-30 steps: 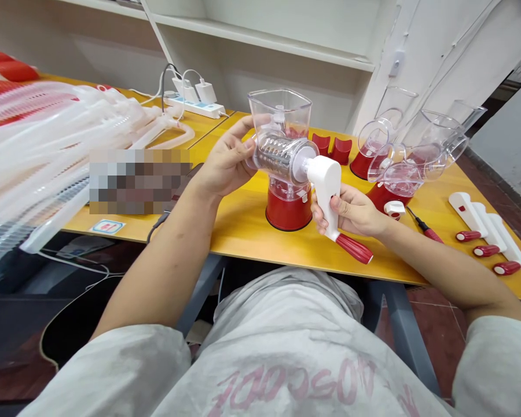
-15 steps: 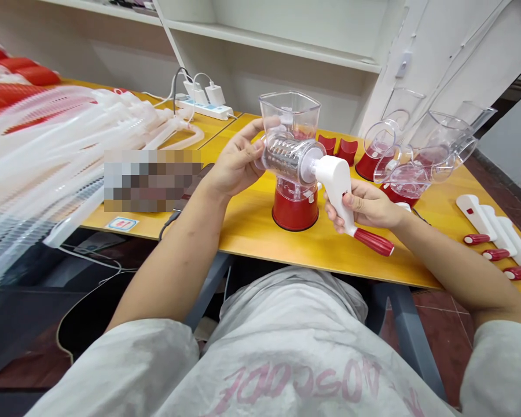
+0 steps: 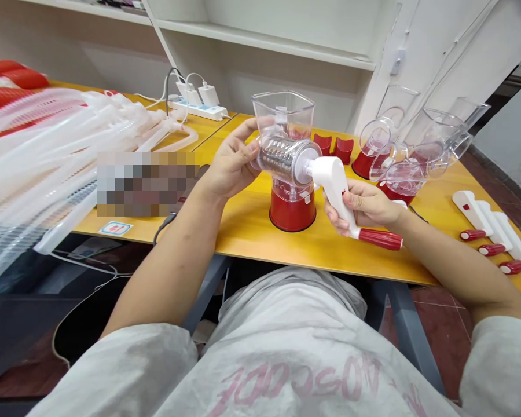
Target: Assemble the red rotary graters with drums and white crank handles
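On the yellow table (image 3: pixel 238 237), held the rotary drum grater (image 3: pixel 286 157) in clamped fingers of the left hand (image 3: pixel 234 161) and clamped its white crank (image 3: pixel 335 180) in the right hand (image 3: pixel 369 202).

The grater (image 3: pixel 289 171), clear hopper (image 3: pixel 282 113) above and red base (image 3: pixel 292 212) below, stands upright near the frame's centre. Its metal drum (image 3: pixel 280 153) lies sideways, white end facing right; there the white crank (image 3: pixel 333 180) slants down rightward to a red handle (image 3: pixel 381 238).

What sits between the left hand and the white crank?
In the head view, the perforated metal drum and its pale end cap lie between the left hand and the white crank.
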A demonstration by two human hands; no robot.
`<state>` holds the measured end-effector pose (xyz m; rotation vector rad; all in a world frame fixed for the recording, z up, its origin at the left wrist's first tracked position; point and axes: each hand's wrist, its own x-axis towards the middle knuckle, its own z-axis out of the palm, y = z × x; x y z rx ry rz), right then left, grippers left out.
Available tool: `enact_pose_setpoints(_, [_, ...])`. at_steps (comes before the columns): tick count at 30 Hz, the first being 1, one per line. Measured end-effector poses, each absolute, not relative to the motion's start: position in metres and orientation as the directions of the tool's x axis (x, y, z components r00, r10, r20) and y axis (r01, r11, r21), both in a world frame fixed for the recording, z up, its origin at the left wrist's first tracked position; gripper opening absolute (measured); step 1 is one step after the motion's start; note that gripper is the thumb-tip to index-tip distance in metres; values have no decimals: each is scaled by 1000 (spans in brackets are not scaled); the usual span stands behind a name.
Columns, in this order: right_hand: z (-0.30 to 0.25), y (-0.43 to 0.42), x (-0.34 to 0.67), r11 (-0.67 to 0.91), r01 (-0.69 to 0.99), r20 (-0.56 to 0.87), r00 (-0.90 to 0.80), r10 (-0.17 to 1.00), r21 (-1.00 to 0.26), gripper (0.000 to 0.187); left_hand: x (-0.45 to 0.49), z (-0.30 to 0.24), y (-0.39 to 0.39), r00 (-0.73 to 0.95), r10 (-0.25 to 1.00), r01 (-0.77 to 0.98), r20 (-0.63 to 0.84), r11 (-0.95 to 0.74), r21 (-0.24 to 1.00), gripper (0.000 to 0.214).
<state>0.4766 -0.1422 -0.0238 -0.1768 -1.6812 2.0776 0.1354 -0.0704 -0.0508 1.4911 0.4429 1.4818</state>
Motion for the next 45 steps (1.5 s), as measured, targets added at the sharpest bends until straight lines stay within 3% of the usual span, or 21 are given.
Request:
enact_pose_setpoints(9, [-36, -152, 471, -138, -299, 193, -841, 506, -944, 53, 139, -50, -71, 182, 802, -403, 569, -466, 787, 61])
enact_pose_setpoints(13, [-36, -153, 471, -169, -323, 203, -845, 495, -931, 45, 143, -51, -70, 177, 786, -391, 592, -496, 775, 63])
enact_pose_setpoints(19, [-35, -158, 476, -161, -306, 178, -827, 533, -938, 48, 162, -59, -79, 43, 759, -364, 649, -593, 718, 58])
enact_pose_setpoints(28, [-32, -161, 481, -139, -282, 147, -790, 595, -949, 51, 180, -68, -91, -33, 763, -363, 646, -611, 703, 52])
enact_pose_setpoints(35, [-41, -157, 468, -91, -301, 176, -750, 637, -949, 70, 179, -69, -90, -51, 750, -360, 659, -629, 689, 45])
enact_pose_setpoints(45, [-40, -168, 470, -56, -344, 230, -730, 644, -937, 57, 180, -61, -95, -79, 730, -354, 679, -657, 666, 44])
